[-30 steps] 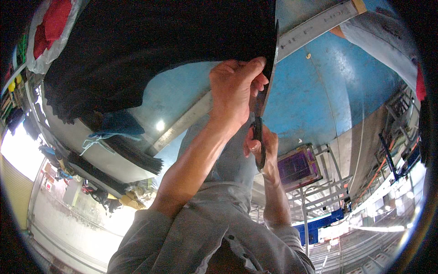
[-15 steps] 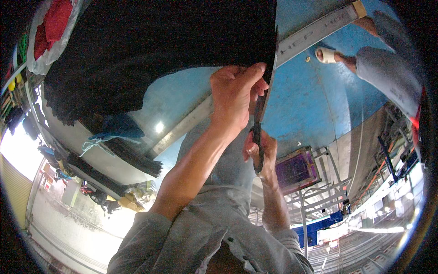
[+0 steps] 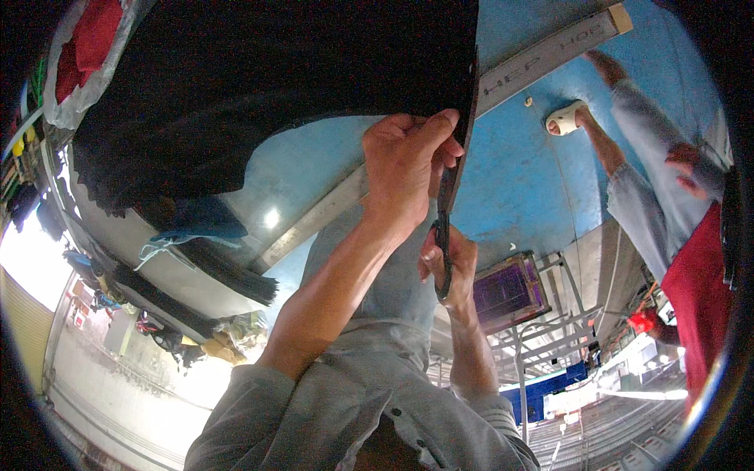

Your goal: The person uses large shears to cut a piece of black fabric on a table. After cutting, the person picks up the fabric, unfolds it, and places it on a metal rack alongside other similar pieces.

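A large black sheet of fabric (image 3: 298, 63) spreads across the upper left, its lower edge curving down toward my left hand (image 3: 399, 169). Thumb and fingers of that hand are closed on the fabric near its right edge. Just below, my right hand (image 3: 462, 257) grips the dark handle of a pair of scissors (image 3: 448, 192). Their long narrow blades point up along the fabric's right edge, beside my left fingers. How far the blades are apart cannot be made out.
A grey beam (image 3: 542, 59) crosses the blue floor (image 3: 534, 188). At right another person stands in a white clog (image 3: 565, 119). A purple framed panel (image 3: 510, 290) and a metal rack (image 3: 542, 337) are lower right. Dark strips (image 3: 228, 271) and a red-filled bag (image 3: 86, 47) are left.
The other person at right has stepped, the clog shifting lower and a red garment coming into view. My hands, the scissors and the fabric have hardly moved.
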The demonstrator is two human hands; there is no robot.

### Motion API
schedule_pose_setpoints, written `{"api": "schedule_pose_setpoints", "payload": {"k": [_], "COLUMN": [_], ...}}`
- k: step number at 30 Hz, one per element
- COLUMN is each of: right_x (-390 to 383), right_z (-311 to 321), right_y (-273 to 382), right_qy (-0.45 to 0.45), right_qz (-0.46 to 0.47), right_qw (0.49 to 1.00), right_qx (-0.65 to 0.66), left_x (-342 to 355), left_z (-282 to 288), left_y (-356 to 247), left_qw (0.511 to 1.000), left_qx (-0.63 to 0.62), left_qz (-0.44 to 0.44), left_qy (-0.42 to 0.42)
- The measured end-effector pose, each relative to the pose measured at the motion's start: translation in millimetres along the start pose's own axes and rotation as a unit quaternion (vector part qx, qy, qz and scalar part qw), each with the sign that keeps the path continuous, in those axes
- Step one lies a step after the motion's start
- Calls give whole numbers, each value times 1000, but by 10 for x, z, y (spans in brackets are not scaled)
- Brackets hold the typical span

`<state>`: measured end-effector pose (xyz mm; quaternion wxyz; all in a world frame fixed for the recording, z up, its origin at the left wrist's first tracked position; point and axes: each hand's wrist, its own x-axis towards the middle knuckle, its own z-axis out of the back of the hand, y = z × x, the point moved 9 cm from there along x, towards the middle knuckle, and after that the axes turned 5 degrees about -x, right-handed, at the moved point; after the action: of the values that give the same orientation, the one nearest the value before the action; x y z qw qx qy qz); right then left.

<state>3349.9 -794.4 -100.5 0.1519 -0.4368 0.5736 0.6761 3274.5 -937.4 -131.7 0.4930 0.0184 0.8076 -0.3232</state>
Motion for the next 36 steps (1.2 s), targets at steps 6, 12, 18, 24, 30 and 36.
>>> {"api": "schedule_pose_setpoints", "payload": {"k": [6,12,18,24,30,36], "right_x": [-29,-33,-18,-4,64,89], "right_z": [42,98,111,120,147,204], "right_y": [-78,-208,-207,-147,11,-52], "right_qy": [0,6,20,27,29,-4], "right_qz": [-19,-36,-24,-10,2,15], "right_qw": [1000,996,998,1000,998,999], "right_qx": [21,76,46,-1,-50,-44], "left_x": [0,4,-5,10,6,15], "left_z": [19,9,8,18,15,16], "left_y": [11,28,-19,11,4,30], "left_qw": [1000,1000,1000,999,999,1000], "left_qx": [0,-20,-1,-19,-27,-23], "left_qz": [9,4,-26,-24,-18,-12], "left_qy": [-14,-3,18,25,26,14]}}
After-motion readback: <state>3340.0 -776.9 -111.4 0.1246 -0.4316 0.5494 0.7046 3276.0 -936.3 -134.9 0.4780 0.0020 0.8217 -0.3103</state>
